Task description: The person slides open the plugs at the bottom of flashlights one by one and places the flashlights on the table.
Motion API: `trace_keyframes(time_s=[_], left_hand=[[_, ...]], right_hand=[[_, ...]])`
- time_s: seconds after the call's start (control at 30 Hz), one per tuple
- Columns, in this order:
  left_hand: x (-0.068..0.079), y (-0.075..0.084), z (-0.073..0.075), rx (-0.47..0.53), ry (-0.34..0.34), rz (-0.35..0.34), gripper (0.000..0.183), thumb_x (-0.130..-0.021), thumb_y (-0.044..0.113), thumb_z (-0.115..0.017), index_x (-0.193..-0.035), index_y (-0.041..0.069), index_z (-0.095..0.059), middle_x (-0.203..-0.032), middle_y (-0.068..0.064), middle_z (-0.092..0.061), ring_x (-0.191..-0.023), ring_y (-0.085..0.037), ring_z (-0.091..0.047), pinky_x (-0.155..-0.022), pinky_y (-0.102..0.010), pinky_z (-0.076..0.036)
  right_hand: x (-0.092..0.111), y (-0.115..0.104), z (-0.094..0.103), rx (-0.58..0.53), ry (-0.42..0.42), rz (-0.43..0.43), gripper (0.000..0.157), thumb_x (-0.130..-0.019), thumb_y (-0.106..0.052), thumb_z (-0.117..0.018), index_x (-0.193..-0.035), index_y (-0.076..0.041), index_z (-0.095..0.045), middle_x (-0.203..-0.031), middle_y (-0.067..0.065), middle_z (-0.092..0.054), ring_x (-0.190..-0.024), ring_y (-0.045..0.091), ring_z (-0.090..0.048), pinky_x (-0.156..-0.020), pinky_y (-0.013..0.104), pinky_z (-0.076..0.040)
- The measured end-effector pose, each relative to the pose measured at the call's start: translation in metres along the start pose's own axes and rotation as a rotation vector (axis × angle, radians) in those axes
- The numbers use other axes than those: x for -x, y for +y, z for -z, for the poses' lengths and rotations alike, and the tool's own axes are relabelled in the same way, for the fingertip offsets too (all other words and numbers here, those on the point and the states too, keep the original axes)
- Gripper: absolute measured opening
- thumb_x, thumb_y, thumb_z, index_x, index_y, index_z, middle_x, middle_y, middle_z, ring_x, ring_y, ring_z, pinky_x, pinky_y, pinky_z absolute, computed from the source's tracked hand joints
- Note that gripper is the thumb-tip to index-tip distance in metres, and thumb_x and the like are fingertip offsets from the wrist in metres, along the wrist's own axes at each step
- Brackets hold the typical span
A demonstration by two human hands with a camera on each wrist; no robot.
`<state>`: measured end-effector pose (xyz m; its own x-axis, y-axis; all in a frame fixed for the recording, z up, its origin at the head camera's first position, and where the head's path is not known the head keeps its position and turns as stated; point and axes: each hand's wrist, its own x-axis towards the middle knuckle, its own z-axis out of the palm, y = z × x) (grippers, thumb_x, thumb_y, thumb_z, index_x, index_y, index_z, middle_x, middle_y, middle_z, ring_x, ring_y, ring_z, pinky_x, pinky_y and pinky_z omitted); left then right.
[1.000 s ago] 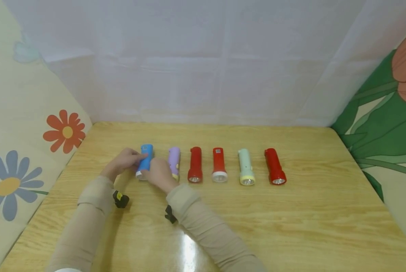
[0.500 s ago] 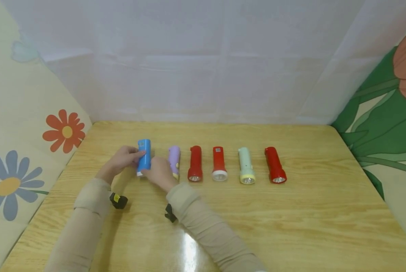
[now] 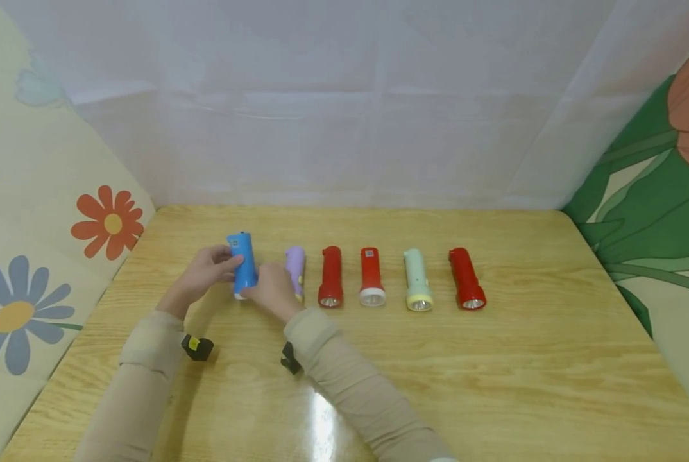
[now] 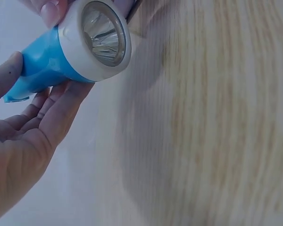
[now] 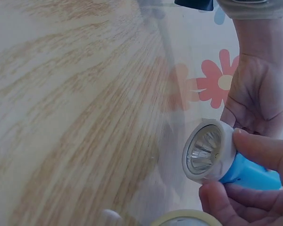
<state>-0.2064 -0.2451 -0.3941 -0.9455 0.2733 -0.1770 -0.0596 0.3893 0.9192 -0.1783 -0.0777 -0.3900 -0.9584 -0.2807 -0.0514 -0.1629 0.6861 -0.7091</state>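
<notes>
Together, the left hand (image 3: 203, 274) and right hand (image 3: 272, 292) grasp the blue flashlight (image 3: 243, 260) over the table (image 3: 494, 372), the left round its body, the right pinching its white head (image 5: 227, 157). Nearby lies a purple flashlight (image 3: 295, 264).

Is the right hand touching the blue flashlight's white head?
Touching. The right wrist view shows the right hand with its thumb tip against the white head, no gap between them.

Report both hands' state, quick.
Left hand: holding the blue flashlight by its body.
Right hand: pinching it at the white rim.
</notes>
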Motion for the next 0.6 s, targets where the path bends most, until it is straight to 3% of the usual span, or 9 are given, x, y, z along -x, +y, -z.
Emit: trace_keyframes(time_s=[0.37, 0.6], left_hand=[[0.0028, -0.0022, -0.0048, 0.016, 0.02, -0.104, 0.047, -0.092, 0.022, -0.054, -0.12, -0.013, -0.039, -0.112, -0.026, -0.048, -0.092, -0.012, -0.058, -0.078, -0.031, -0.051], [0.0045, -0.0026, -0.005, -0.003, 0.03, -0.188, 0.05, -0.091, 0.016, -0.056, -0.132, -0.004, -0.036, -0.116, -0.022, -0.049, -0.095, -0.01, -0.057, -0.078, -0.028, -0.051]], right_hand=[[-0.003, 0.0031, 0.0022, 0.029, 0.01, -0.009, 0.027, -0.069, -0.02, -0.079, -0.085, -0.005, -0.062, -0.07, -0.002, -0.057, -0.061, 0.009, -0.049, -0.055, 0.019, -0.041], [-0.0045, 0.0031, 0.0072, 0.028, 0.011, 0.0, 0.024, -0.07, -0.018, -0.078, -0.083, -0.005, -0.062, -0.068, -0.002, -0.056, -0.06, 0.01, -0.048, -0.054, 0.019, -0.041]])
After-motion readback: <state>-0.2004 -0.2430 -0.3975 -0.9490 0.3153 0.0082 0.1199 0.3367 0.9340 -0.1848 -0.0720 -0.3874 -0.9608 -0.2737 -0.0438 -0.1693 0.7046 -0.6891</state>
